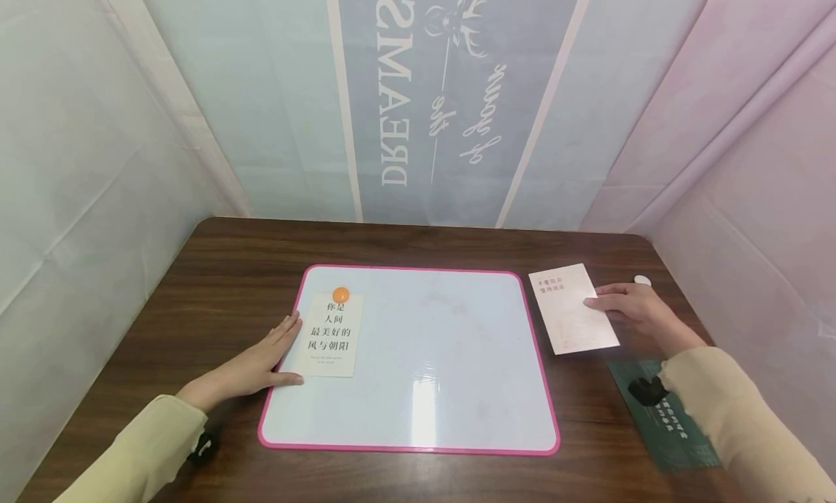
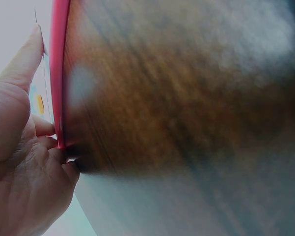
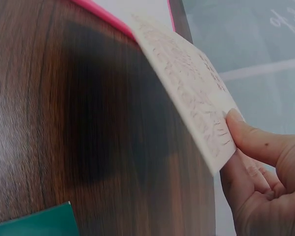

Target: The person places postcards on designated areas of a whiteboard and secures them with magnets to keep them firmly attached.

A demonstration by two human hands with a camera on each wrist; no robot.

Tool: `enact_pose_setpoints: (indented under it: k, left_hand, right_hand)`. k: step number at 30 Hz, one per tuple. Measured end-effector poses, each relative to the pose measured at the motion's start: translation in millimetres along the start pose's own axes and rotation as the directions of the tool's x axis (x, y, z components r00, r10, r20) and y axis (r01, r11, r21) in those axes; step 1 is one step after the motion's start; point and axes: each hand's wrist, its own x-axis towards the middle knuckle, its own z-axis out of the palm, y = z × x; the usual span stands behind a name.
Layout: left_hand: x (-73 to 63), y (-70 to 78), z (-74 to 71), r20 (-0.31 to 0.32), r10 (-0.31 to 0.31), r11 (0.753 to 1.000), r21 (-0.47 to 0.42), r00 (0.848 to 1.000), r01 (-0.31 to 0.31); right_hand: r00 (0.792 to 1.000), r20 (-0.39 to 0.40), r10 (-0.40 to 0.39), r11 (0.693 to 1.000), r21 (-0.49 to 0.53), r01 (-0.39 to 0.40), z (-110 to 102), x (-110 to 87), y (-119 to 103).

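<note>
Pale card (image 1: 571,314) between pinched right fingers (image 3: 237,184) (tips hidden beneath it), left fingers (image 1: 281,334) outstretched at whiteboard's (image 1: 451,343) edge.

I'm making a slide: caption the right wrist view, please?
Right hand pinches a pale card above a dark wooden table, green card at lower left.

The whiteboard (image 1: 451,350) looks smooth and glossy, its pink rim (image 1: 411,450) plastic. The pinkish card (image 1: 575,314) appears matt paper. The table (image 1: 196,292) shows wood grain; the backdrop (image 1: 281,89) is creased cloth.
</note>
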Motion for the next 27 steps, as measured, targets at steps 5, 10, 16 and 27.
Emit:
enact_pose_setpoints:
  k: [5,10,16,27]
  left_hand:
    - [0.0,0.0,-0.1,0.000,0.000,1.000,-0.002,1.000,0.000]
    - [0.5,-0.3,0.0,0.003,0.000,1.000,0.000,1.000,0.000]
    - [0.5,0.4,-0.9,0.008,-0.002,1.000,-0.004,1.000,0.002]
    - [1.0,2.9,-3.5,0.014,-0.015,1.000,-0.006,1.000,0.015]
  right_hand:
    - [1.000,-0.010,-0.030,0.999,0.018,0.030,7.5,0.0,-8.0]
    - [0.998,-0.002,-0.056,0.997,0.053,0.056,13.0,-1.9,-16.3]
    - [0.998,0.026,-0.065,0.996,0.069,0.063,16.4,-7.2,-25.4]
    - [0.996,0.054,-0.068,0.992,0.114,0.062,23.3,-8.0,-38.0]
